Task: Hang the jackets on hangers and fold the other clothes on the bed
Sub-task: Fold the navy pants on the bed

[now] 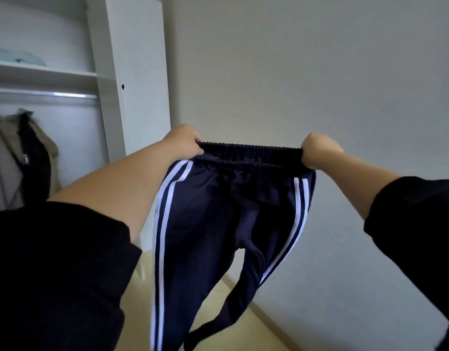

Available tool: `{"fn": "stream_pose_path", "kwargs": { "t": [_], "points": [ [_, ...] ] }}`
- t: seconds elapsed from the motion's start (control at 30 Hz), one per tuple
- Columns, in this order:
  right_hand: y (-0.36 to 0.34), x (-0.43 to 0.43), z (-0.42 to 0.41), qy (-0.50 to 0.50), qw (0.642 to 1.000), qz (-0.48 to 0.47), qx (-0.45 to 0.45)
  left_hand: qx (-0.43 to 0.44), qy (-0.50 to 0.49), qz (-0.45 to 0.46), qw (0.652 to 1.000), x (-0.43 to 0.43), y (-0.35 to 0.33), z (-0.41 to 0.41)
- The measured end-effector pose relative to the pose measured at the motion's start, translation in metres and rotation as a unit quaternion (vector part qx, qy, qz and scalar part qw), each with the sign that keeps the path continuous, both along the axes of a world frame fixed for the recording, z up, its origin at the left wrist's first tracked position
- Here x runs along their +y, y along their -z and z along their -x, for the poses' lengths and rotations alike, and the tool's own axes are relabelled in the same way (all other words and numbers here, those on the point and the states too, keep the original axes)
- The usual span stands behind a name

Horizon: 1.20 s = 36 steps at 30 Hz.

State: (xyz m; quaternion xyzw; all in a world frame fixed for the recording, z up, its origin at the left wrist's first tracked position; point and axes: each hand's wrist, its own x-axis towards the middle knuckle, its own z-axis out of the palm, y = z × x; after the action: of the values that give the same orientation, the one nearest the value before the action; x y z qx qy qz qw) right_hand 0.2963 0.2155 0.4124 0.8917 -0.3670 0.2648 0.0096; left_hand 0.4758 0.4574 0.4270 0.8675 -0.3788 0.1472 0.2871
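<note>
Navy track pants: L grip, R grip clench waistband; legs prob. hanging free.

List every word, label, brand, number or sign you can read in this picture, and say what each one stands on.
No text can be read.
The navy track pants, gripped at the waistband by the left hand and right hand, show only white stripes, no lettering.
The white wardrobe door is blank.
The hanging jackets are too blurred to show any label.
</note>
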Motion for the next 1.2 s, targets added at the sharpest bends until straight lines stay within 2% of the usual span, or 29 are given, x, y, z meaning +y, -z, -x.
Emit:
{"fn": "stream_pose_path", "kwargs": {
  "t": [0.1,0.17,0.27,0.37,0.47,0.57,0.67,0.77,0.83,0.93,1.0,1.07,1.13,1.2],
  "points": [
    [-0.001,-0.001,0.004,-0.001,0.998,-0.056,-0.011,-0.008,-0.005,-0.012,1.000,-0.007,0.002,-0.003],
    [-0.001,-0.007,0.005,-0.035,0.985,-0.167,-0.035,0.036,0.002,-0.018,0.999,-0.009,0.002,-0.003],
    [0.003,-0.011,0.014,-0.110,0.931,-0.324,-0.129,0.190,0.084,-0.024,0.978,0.002,0.008,-0.007],
    [0.010,-0.017,0.021,-0.182,0.860,-0.441,-0.183,0.363,0.168,-0.002,0.917,0.015,0.019,-0.010],
    [0.017,-0.020,0.025,-0.197,0.799,-0.525,-0.217,0.458,0.165,0.074,0.870,0.015,0.030,-0.014],
    [0.022,-0.027,0.030,-0.212,0.776,-0.554,-0.215,0.477,0.198,0.073,0.853,0.010,0.038,-0.014],
    [0.031,-0.037,0.042,-0.252,0.766,-0.572,-0.152,0.470,0.269,0.023,0.840,0.009,0.046,-0.007],
    [0.038,-0.045,0.060,-0.323,0.746,-0.577,-0.083,0.436,0.284,-0.010,0.854,0.003,0.051,-0.007],
    [0.041,-0.043,0.062,-0.315,0.762,-0.563,-0.064,0.418,0.230,0.005,0.879,-0.004,0.053,-0.005],
    [0.043,-0.033,0.049,-0.221,0.820,-0.503,-0.159,0.380,0.126,0.069,0.914,-0.022,0.055,0.005],
    [0.038,-0.021,0.039,-0.158,0.879,-0.397,-0.212,0.322,0.080,0.116,0.936,-0.035,0.050,0.019],
    [0.029,-0.008,0.033,-0.105,0.929,-0.276,-0.221,0.260,0.070,0.154,0.951,-0.049,0.040,0.034],
    [0.021,0.004,0.027,-0.099,0.931,-0.232,-0.265,0.218,0.071,0.184,0.956,-0.061,0.031,0.047],
    [0.016,0.016,0.021,-0.117,0.911,-0.238,-0.317,0.215,0.107,0.208,0.948,-0.071,0.022,0.063]
  ]
}}
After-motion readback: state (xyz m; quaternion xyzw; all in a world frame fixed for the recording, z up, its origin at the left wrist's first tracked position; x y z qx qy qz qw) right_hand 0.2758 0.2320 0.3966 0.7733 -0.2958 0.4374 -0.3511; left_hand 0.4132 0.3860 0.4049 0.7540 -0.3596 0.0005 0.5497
